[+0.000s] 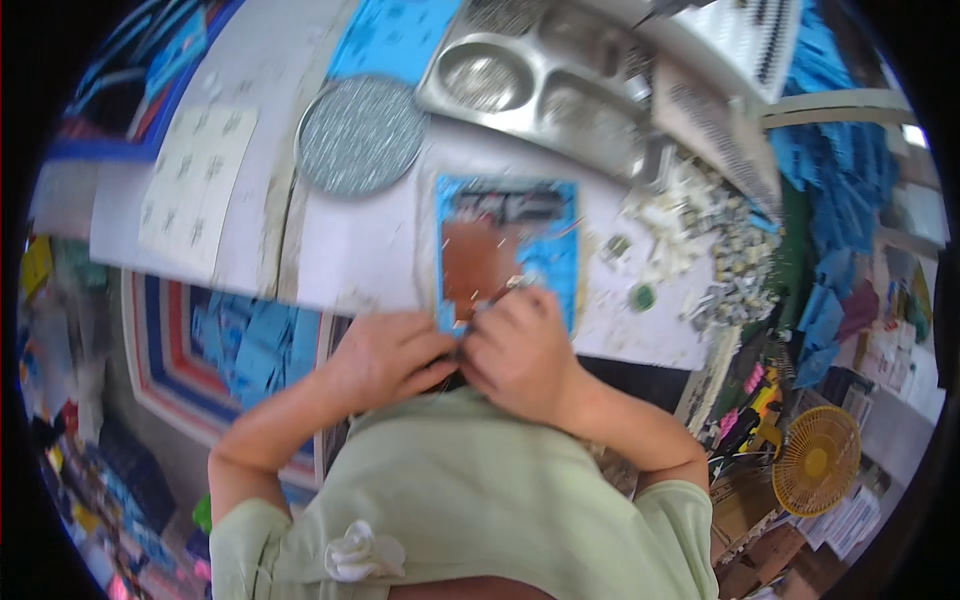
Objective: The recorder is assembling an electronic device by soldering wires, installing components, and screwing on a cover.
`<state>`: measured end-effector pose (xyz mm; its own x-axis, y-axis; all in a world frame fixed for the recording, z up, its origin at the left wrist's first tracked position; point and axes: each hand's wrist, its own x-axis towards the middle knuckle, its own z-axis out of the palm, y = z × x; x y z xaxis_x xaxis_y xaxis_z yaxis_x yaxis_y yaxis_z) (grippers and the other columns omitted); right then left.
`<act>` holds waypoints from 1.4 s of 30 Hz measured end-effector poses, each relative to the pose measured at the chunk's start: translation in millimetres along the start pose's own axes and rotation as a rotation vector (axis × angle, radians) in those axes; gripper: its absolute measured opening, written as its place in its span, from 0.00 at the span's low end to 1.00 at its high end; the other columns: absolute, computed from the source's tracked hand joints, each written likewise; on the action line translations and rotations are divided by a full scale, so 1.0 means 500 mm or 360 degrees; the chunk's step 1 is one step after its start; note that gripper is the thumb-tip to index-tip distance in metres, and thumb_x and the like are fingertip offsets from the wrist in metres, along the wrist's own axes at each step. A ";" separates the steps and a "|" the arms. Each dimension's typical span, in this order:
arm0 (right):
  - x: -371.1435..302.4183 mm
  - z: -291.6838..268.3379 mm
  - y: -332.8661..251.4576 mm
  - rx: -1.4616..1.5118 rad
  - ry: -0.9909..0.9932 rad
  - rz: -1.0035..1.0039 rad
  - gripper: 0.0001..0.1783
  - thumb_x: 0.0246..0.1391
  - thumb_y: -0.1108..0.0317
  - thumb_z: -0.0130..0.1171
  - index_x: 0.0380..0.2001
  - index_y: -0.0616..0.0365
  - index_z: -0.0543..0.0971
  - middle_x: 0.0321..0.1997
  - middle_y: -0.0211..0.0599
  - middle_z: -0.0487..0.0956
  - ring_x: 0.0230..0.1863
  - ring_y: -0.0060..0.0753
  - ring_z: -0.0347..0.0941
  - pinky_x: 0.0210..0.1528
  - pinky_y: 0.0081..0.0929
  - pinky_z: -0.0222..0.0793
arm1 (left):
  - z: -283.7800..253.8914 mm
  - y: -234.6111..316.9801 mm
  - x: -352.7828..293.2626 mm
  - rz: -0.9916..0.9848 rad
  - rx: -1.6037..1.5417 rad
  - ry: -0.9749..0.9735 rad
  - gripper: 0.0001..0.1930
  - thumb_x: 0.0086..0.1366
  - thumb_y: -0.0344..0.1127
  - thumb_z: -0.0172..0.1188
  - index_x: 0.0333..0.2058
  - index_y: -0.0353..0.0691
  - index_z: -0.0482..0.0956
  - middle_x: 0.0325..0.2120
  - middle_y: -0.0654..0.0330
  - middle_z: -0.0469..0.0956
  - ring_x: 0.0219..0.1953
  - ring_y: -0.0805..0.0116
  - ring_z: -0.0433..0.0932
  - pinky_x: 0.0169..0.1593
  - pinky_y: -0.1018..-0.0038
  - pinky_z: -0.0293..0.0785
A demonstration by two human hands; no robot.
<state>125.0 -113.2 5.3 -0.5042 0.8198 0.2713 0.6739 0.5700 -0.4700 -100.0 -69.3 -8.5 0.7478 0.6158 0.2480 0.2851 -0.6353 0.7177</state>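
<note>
A blue rectangular panel [560,262] lies on the white table in front of me, with a blurred brown square piece [478,258] on it and a dark strip of parts [510,203] along its far end. At the panel's near edge my left hand [388,357] is closed, its fingers curled together. My right hand [522,350] is closed beside it, over the panel's near right corner. The fingertips of both hands nearly meet, and whatever they pinch is too small or hidden to name. Thin wire-like bits show near the fingers.
A round grey dish [362,135] and a steel compartment tray [538,78] stand beyond the panel. Small white and metallic parts [715,250] are heaped at right. A marked paper sheet [198,185] lies at left. Below are a striped bag [150,345] holding blue pieces and a yellow fan [817,460].
</note>
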 end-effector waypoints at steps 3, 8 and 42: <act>0.023 -0.092 0.066 0.0310 -0.0216 -0.0149 0.12 0.43 0.60 0.73 0.28 0.50 0.82 0.32 0.29 0.76 0.43 0.38 0.73 0.53 0.43 0.65 | 0.003 -0.006 0.001 0.0086 0.0107 -0.0025 0.12 0.53 0.35 0.75 0.36 0.45 0.83 0.23 0.62 0.71 0.24 0.59 0.75 0.27 0.63 0.70; 0.117 -0.351 0.364 -0.0023 0.0959 0.0862 0.09 0.54 0.67 0.69 0.36 0.62 0.88 0.33 0.39 0.87 0.34 0.28 0.82 0.41 0.28 0.76 | -0.016 -0.027 0.018 0.0206 0.0098 -0.0127 0.11 0.52 0.36 0.76 0.33 0.47 0.84 0.22 0.64 0.71 0.23 0.62 0.75 0.26 0.64 0.68; -0.012 -0.096 0.115 0.0120 -0.0028 -0.0071 0.14 0.42 0.73 0.71 0.35 0.52 0.82 0.35 0.28 0.80 0.47 0.44 0.71 0.51 0.43 0.67 | -0.035 -0.061 0.014 0.0036 -0.0201 -0.0183 0.14 0.50 0.28 0.75 0.38 0.42 0.87 0.23 0.61 0.71 0.26 0.60 0.74 0.29 0.65 0.68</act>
<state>192.8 -82.8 16.9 -0.5427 0.7922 0.2790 0.6083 0.5998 -0.5199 -113.8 -37.5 -17.4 0.8191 0.5397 0.1942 0.1949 -0.5802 0.7908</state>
